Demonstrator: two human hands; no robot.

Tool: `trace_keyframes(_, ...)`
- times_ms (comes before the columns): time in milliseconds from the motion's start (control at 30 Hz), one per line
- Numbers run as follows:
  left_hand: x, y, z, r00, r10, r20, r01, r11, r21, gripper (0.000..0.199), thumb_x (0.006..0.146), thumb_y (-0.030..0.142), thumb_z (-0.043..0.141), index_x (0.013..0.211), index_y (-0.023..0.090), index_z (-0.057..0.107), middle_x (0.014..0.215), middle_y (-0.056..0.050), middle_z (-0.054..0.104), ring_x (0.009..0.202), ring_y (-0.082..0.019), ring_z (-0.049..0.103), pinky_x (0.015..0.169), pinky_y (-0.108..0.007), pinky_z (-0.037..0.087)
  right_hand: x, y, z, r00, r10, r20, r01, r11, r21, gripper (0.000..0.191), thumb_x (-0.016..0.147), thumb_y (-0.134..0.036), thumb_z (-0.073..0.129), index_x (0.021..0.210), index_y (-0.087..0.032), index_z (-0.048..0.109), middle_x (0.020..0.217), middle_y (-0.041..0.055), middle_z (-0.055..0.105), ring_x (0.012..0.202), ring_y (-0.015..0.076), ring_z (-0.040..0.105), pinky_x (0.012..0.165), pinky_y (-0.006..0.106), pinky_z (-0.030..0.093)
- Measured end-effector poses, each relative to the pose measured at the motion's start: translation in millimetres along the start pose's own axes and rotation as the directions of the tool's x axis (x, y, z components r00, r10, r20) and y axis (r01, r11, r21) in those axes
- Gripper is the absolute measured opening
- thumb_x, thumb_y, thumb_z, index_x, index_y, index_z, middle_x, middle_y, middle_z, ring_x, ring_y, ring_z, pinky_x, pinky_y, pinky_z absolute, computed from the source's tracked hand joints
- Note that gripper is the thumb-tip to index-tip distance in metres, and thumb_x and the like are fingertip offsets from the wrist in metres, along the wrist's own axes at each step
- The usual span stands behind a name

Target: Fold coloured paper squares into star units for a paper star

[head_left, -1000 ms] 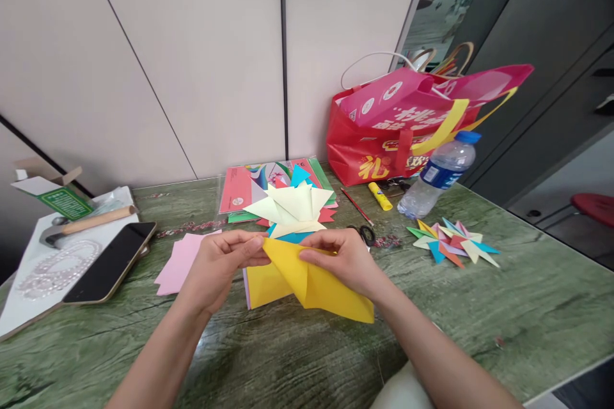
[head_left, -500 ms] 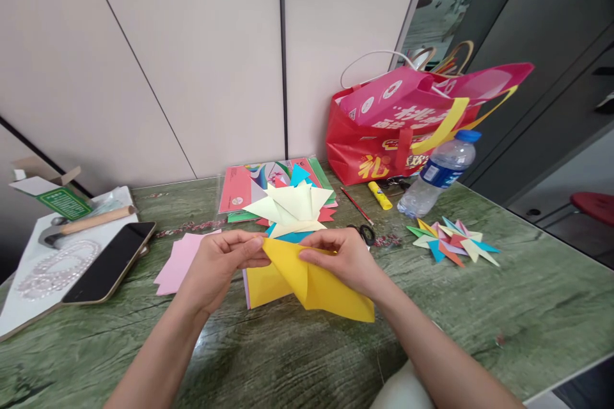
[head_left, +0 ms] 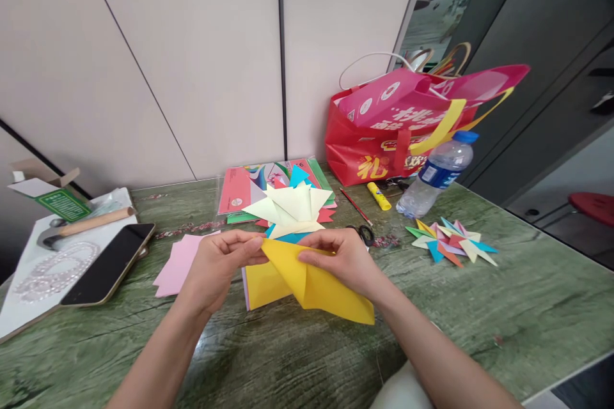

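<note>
A creased sheet of yellow paper [head_left: 319,287] hangs between my two hands, above the table. My left hand [head_left: 223,262] pinches its upper left corner between thumb and fingers. Along its top edge my right hand [head_left: 340,259] grips it, thumb in front. Under and behind it lies a yellow sheet [head_left: 266,284] with a purple edge, partly covered. Just beyond my hands are folded cream paper pieces [head_left: 292,204], piled over blue and red ones. Several pink sheets [head_left: 177,262] lie beside my left hand.
On the left are a phone [head_left: 108,265], a bead string [head_left: 57,268], a hammer [head_left: 86,225] and a green box [head_left: 52,195]. Rightward lie scissors [head_left: 366,233], a pencil [head_left: 355,204], a glue stick [head_left: 378,196], a folded paper star [head_left: 453,241], a bottle [head_left: 437,176] and a red bag [head_left: 359,147].
Almost nothing differs. Both hands keep their pinch on the yellow paper, and the view has shifted very slightly.
</note>
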State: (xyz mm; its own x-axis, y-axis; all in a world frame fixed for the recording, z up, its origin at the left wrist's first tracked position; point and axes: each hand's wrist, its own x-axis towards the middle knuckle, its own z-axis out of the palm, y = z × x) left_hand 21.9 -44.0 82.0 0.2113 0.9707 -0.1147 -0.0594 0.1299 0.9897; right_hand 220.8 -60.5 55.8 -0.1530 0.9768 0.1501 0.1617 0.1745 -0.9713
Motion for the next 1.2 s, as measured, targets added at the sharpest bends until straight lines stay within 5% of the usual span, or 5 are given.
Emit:
trace_keyframes(700, 1, -1, 2.2, 0.997, 0.076, -0.010, -0.075, 0.995, 0.060, 0.012, 0.067, 0.025, 0.069, 0.075, 0.016, 0.069, 0.072, -0.003, 0.072, 0.068, -0.015, 0.066, 0.068, -0.025, 0.054, 2, 4, 2, 0.998, 0.066, -0.022, -0.064, 0.996, 0.063, 0.014, 0.059, -0.027, 0.071, 0.068, -0.017, 0.067, 0.065, 0.0021, 0.068, 0.059, 0.0141, 0.061, 0.052, 0.024, 0.047)
trace_keyframes(833, 3, 0, 1.5, 0.997, 0.070, 0.027, -0.071, 0.997, 0.025, 0.020, 0.070, 0.027, 0.067, 0.088, 0.017, 0.066, 0.083, -0.004, 0.072, 0.077, -0.017, 0.065, 0.074, -0.030, 0.053, 2, 4, 2, 0.998, 0.048, -0.051, -0.044, 0.997, 0.064, 0.013, 0.059, -0.027, 0.071, 0.065, -0.017, 0.066, 0.063, 0.0014, 0.067, 0.057, 0.0131, 0.060, 0.051, 0.024, 0.046)
trace_keyframes(1033, -3, -8, 19.6, 0.986, -0.025, 0.164, 0.023, 1.000, 0.012, 0.035, 0.066, 0.027, 0.070, 0.099, 0.017, 0.063, 0.098, -0.007, 0.069, 0.087, -0.020, 0.063, 0.075, -0.028, 0.049, 3, 4, 6, 0.993, 0.060, -0.104, -0.041, 0.984, 0.173, 0.012, 0.058, -0.025, 0.072, 0.065, -0.017, 0.066, 0.065, 0.0009, 0.068, 0.056, 0.0119, 0.060, 0.055, 0.024, 0.048)
trace_keyframes(1200, -7, -21, 35.8, 0.992, -0.101, 0.069, 0.099, 0.995, 0.028, 0.026, 0.061, 0.028, 0.071, 0.083, 0.015, 0.068, 0.080, -0.006, 0.072, 0.071, -0.019, 0.064, 0.061, -0.026, 0.049, 3, 4, 10, 0.986, 0.084, -0.142, -0.046, 0.966, 0.255, 0.014, 0.057, -0.027, 0.073, 0.065, -0.018, 0.065, 0.064, 0.0007, 0.068, 0.055, 0.0124, 0.061, 0.053, 0.024, 0.049)
